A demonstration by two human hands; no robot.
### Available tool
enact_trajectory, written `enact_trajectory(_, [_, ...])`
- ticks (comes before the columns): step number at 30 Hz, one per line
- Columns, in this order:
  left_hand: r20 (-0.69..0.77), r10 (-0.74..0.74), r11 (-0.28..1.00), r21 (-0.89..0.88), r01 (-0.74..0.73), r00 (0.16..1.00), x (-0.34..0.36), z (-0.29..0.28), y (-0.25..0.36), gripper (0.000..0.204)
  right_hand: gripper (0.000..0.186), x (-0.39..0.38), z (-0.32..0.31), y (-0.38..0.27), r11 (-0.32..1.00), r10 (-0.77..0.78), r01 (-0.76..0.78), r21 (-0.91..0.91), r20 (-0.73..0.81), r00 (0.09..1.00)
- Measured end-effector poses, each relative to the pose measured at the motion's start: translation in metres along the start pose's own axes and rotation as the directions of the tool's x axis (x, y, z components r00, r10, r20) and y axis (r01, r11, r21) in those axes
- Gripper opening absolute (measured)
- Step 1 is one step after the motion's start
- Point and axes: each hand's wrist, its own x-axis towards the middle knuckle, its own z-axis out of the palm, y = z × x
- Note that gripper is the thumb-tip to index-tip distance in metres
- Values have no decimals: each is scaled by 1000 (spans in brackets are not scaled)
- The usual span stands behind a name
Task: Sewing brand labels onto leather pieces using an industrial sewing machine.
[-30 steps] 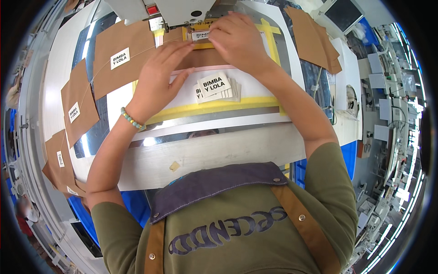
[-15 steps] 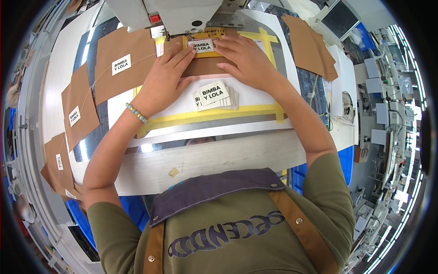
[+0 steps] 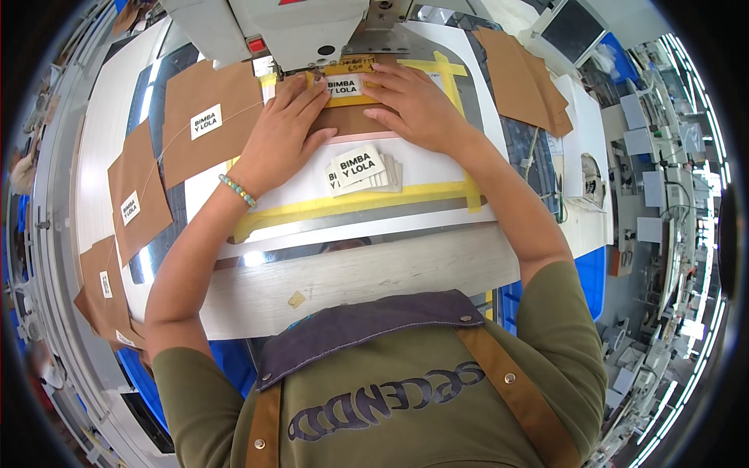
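Observation:
A white label [image 3: 343,86] with black print lies inside a yellow frame-like template [image 3: 355,101] on a brown fabric panel [image 3: 343,121], under the head of a sewing machine [image 3: 300,35]. My left hand [image 3: 290,125] lies flat, fingertips at the label's left edge. From the other side my right hand [image 3: 417,101] presses down with fingers stretched, its tips by the label's right edge. Neither hand grips anything. Just nearer to me, a fanned stack of white labels [image 3: 360,168] rests on the white sheet. The needle area is partly hidden behind the machine head.
Brown panels with labels sewn on, joined by thread, trail leftward, the nearest a large panel [image 3: 214,109]. Plain brown panels [image 3: 519,82] are stacked at the right. Yellow tape [image 3: 351,201] borders the sheet. A monitor [image 3: 573,31] stands at the far right; a blue bin [image 3: 511,300] sits below the table.
Both hands stay pressed beside the label, with only slight finger shifts. The whole view has shifted a little; the label and template keep about the same place between my hands.

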Motion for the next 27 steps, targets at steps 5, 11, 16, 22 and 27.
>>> enact_trajectory(5, [-21, 10, 1000, -12, -10, 1000, 0, -1, -2, 55, 46, 16, -7, -4, 988, -74, 83, -127, 69, 995])
enact_trajectory(11, [51, -53, 941, -332, 67, 997, 5, -20, -9, 48, 42, 32, 7, -13, 974, -42, 23, 226, 80, 996])
enact_trajectory(16, [1, -75, 974, -215, 73, 997, -14, -35, -7, 45, 41, 30, 14, -6, 971, -39, 28, 238, 43, 998])
enact_trajectory(22, [25, -74, 975, -207, 77, 997, -18, -43, -2, 41, 41, 38, 4, -10, 967, -24, -6, 255, 112, 993])
enact_trajectory(27, [60, -55, 973, -221, 67, 997, -15, -43, 1, 40, 42, 37, 2, -11, 957, -14, -14, 290, 96, 995])
